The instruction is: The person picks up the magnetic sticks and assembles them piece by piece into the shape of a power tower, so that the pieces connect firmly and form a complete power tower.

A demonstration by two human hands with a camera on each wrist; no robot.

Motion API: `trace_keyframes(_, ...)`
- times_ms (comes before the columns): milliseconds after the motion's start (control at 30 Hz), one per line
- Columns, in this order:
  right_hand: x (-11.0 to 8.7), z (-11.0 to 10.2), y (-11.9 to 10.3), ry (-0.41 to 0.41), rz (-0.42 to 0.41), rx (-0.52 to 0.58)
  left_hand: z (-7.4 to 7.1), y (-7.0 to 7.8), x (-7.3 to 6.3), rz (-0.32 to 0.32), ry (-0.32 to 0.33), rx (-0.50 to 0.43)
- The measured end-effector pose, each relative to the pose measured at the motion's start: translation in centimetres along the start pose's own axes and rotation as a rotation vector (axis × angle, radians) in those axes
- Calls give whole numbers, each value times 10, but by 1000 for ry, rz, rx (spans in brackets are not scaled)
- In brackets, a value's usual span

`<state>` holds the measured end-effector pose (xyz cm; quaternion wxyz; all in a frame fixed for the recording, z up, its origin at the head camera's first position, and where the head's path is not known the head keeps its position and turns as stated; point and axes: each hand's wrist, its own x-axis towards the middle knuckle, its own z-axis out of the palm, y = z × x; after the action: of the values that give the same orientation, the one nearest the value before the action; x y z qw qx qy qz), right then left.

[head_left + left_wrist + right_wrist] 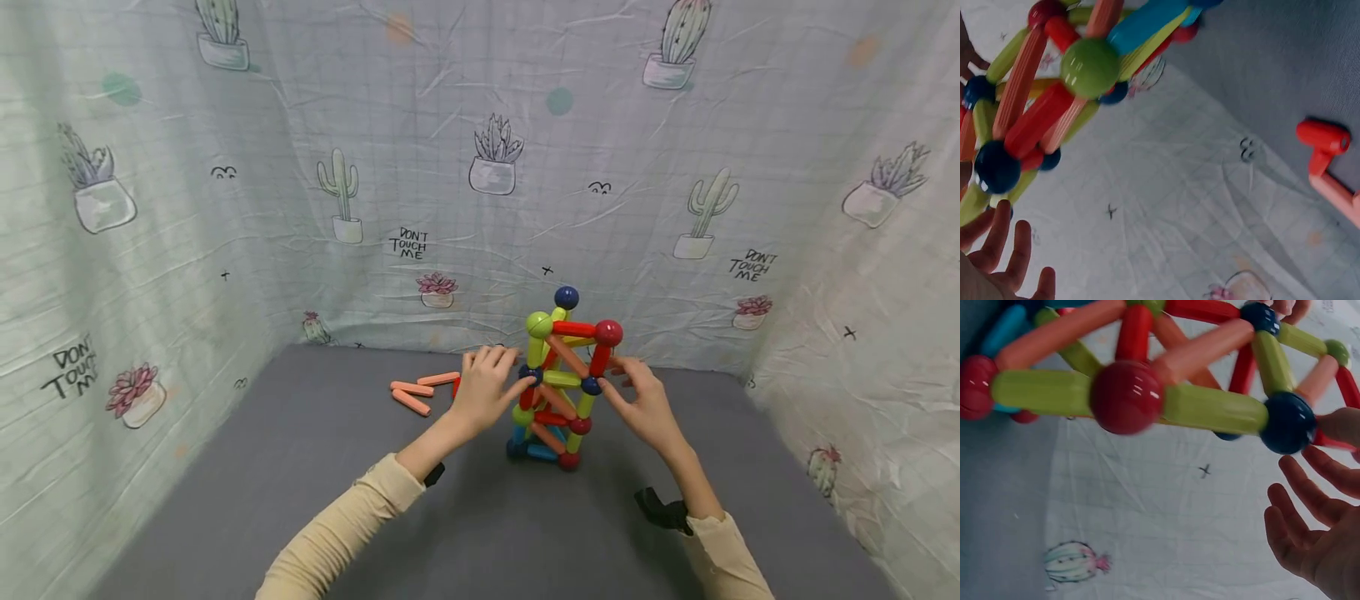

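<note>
A tall tower (558,379) of coloured sticks and balls stands on the grey table. Its sides have red, yellow-green and salmon sticks, with blue sticks at the base. At its left side, my left hand (486,387) has the thumb at a dark blue ball (997,167), the other fingers spread behind it. Opposite, my right hand (643,407) puts its thumb against another dark blue ball (1288,422), its remaining fingers loosely extended beside the tower. Above both hands are a green ball (539,325), a crimson ball (609,333) and a topmost blue ball (566,297).
Several loose salmon sticks (411,402) lie on the table (330,467) left of the tower. A red stick (1322,136) lies near them, partly behind my left hand in the head view. A cactus-printed cloth (420,167) hangs behind and at both sides.
</note>
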<state>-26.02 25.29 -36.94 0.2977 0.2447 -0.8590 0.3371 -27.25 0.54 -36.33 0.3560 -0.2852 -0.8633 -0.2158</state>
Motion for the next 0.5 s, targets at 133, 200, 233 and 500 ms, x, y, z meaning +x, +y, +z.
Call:
trace_keyframes(133, -5, 9, -2, 54, -7, 16, 11, 0, -7, -2, 9, -8)
trace_keyframes(200, -8, 14, -6, 82, -14, 40, 12, -3, -6, -32, 11, -7)
trace_keyframes(233, -10, 17, -7, 92, -23, 51, 13, -6, -5, -51, 5, -1)
trace_keyframes(500, -15, 45, -40, 49, -164, 55, 33, -43, 24, -158, -116, -188)
